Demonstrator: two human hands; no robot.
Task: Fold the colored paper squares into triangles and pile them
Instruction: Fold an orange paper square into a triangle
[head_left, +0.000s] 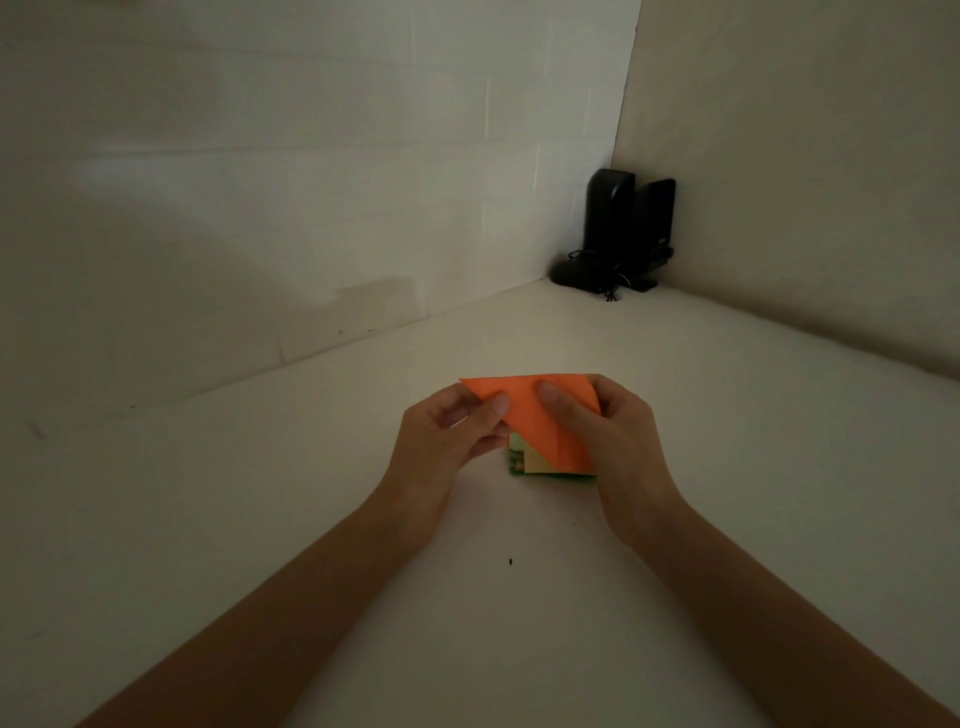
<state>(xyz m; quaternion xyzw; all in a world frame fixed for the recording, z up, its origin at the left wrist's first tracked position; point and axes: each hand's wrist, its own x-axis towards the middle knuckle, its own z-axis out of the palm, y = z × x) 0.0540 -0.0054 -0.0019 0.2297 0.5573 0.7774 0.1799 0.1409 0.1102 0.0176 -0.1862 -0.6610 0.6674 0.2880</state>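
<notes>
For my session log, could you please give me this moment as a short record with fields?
held sheet: orange paper, creased, held in both hands
left hand: pinches its left part
right hand: pinches its right part
stack: coloured paper stack on the table, partly hidden behind the sheet
far corner: black speakers

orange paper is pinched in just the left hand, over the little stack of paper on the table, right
Not quite: it is not just the left hand. The head view shows both the left hand and the right hand pinching the orange paper, over the little stack of paper on the table.
</notes>
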